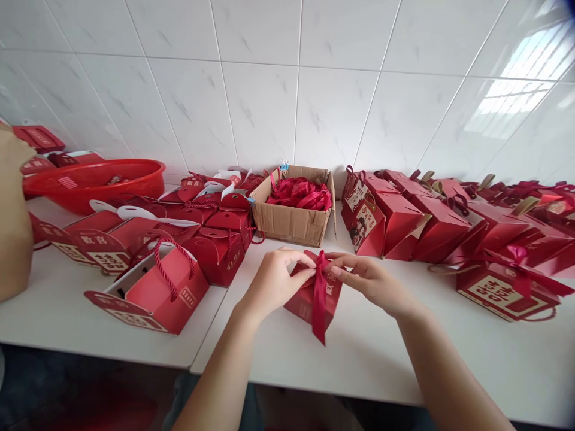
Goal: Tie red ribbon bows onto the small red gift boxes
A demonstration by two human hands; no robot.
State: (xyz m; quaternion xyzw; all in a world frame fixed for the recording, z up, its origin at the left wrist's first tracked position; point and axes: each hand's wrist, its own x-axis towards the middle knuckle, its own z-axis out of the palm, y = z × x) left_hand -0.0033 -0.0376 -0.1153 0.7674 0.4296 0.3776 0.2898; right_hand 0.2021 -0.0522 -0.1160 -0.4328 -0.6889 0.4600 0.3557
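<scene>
A small red gift box (pixel 299 306) stands on the white table in front of me. Dark pink ribbon (pixel 319 299) is gathered at its top, and one tail hangs down the near side. My left hand (pixel 282 276) pinches the ribbon from the left with thumb and forefinger. From the right, my right hand (pixel 366 276) pinches it too, its fingertips close to the left ones. The exact spot between the fingertips is partly hidden.
Behind the box sits a cardboard carton (pixel 290 224) full of ribbons. Red gift boxes (pixel 168 287) and a red basin (pixel 94 185) fill the left. Rows of boxes (pixel 442 224) stand at right, with a ribboned box (pixel 507 290) nearer. A brown paper bag (pixel 13 215) is far left.
</scene>
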